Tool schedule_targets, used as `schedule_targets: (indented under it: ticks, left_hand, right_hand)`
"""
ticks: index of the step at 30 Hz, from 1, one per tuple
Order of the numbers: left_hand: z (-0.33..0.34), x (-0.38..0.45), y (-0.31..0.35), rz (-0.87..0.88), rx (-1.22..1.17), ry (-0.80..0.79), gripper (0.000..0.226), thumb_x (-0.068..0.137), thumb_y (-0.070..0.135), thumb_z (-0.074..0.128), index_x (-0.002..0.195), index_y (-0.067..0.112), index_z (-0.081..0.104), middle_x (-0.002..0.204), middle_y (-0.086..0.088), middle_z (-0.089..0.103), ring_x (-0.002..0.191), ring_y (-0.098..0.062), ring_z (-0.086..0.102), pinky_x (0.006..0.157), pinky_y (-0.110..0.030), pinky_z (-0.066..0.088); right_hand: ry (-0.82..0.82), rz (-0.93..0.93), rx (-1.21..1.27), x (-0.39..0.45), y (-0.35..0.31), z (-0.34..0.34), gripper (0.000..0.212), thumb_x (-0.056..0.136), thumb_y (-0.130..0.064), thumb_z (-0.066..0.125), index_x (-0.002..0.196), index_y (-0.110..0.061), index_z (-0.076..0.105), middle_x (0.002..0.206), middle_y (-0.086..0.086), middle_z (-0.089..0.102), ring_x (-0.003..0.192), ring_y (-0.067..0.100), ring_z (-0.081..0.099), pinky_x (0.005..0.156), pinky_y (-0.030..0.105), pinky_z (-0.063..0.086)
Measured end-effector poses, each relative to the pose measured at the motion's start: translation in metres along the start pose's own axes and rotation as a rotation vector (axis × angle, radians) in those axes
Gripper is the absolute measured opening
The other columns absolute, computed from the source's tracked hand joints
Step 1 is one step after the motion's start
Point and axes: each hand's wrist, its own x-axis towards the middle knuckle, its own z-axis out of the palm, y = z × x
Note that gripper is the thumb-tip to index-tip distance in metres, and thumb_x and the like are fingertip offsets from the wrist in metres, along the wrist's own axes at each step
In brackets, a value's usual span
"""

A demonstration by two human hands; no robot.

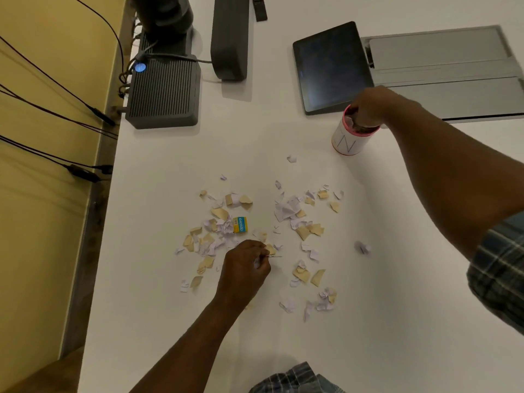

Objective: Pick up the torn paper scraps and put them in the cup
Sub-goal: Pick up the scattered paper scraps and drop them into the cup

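Both hands working scraps, 1 dropping, 1 pinching.
Right hand [371, 109] over cup [350, 137] mouth, grip hidden, can't tell; left hand [245, 265] pinching paper scraps [286, 211] scattered mid-table [141, 251]. Best release fully inside rim, skip the yellow box [240, 224].

White desk [170, 321]; dark ribbed box [163, 93] at far left edge, blue light [140, 67] on its corner, cables plugged in; tall dark slab [230, 38] just right of it; black tablet [331, 68] with dark screen further right, grey folded cover [448, 72] touching its right side; small yellow-and-blue box [240, 224] mid-desk; black cables [56, 83] hanging across the yellow wall [37, 222] at left.
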Motion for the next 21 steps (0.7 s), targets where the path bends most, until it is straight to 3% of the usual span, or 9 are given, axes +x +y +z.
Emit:
schedule_targets:
  ticks: [3, 6, 9, 12, 15, 21]
  left_hand:
    - [0.001, 0.001, 0.002, 0.011, -0.01, -0.012, 0.014, 0.071, 0.003, 0.073, 0.084, 0.009, 0.075, 0.089, -0.005, 0.072, 0.08, -0.004, 0.061, 0.078, -0.002, 0.04]
    - [0.002, 0.005, 0.006, 0.021, -0.05, 0.008, 0.014, 0.07, -0.001, 0.073, 0.082, 0.007, 0.074, 0.086, -0.006, 0.073, 0.078, -0.008, 0.064, 0.076, -0.005, 0.045]
    - [0.001, 0.016, 0.015, -0.004, -0.131, 0.043, 0.013, 0.07, -0.001, 0.074, 0.081, 0.007, 0.073, 0.084, -0.003, 0.072, 0.076, -0.009, 0.066, 0.073, -0.004, 0.047]
    - [0.002, 0.036, 0.028, -0.009, -0.173, 0.055, 0.009, 0.072, 0.002, 0.074, 0.08, 0.007, 0.072, 0.083, -0.002, 0.072, 0.073, -0.008, 0.066, 0.068, -0.004, 0.048]
    - [0.001, 0.062, 0.048, -0.004, -0.188, 0.056, 0.007, 0.074, 0.005, 0.073, 0.081, 0.007, 0.073, 0.085, -0.003, 0.073, 0.072, -0.007, 0.065, 0.067, -0.001, 0.045]
    - [-0.003, 0.119, 0.1, 0.081, -0.11, 0.094, 0.011, 0.076, 0.008, 0.071, 0.086, 0.006, 0.074, 0.088, -0.008, 0.074, 0.073, -0.007, 0.062, 0.063, 0.002, 0.039]
  right_hand:
    - [0.078, 0.008, 0.015, -0.016, 0.006, -0.013, 0.038, 0.079, -0.014, 0.074, 0.113, -0.001, 0.062, 0.102, 0.021, 0.064, 0.092, 0.036, 0.061, 0.083, 0.043, 0.051]
    - [0.36, -0.033, 0.127, -0.042, 0.011, -0.012, 0.017, 0.085, -0.007, 0.066, 0.1, 0.001, 0.068, 0.093, 0.022, 0.068, 0.082, 0.036, 0.063, 0.081, 0.04, 0.052]
    - [0.517, -0.041, 0.304, -0.078, 0.013, 0.011, 0.019, 0.092, -0.013, 0.056, 0.099, -0.002, 0.07, 0.091, 0.021, 0.071, 0.077, 0.034, 0.066, 0.08, 0.042, 0.054]
    - [0.476, 0.013, 0.448, -0.118, 0.011, 0.055, 0.02, 0.091, -0.02, 0.058, 0.099, -0.008, 0.072, 0.092, 0.015, 0.073, 0.078, 0.03, 0.067, 0.078, 0.037, 0.054]
    - [0.334, 0.125, 0.562, -0.157, 0.01, 0.103, 0.026, 0.087, -0.032, 0.064, 0.106, -0.015, 0.069, 0.103, 0.008, 0.071, 0.089, 0.027, 0.066, 0.079, 0.034, 0.052]
    - [-0.01, 0.29, 0.448, -0.206, -0.001, 0.176, 0.092, 0.07, -0.067, 0.067, 0.139, -0.015, 0.034, 0.128, 0.014, 0.044, 0.114, 0.033, 0.048, 0.08, 0.042, 0.049]
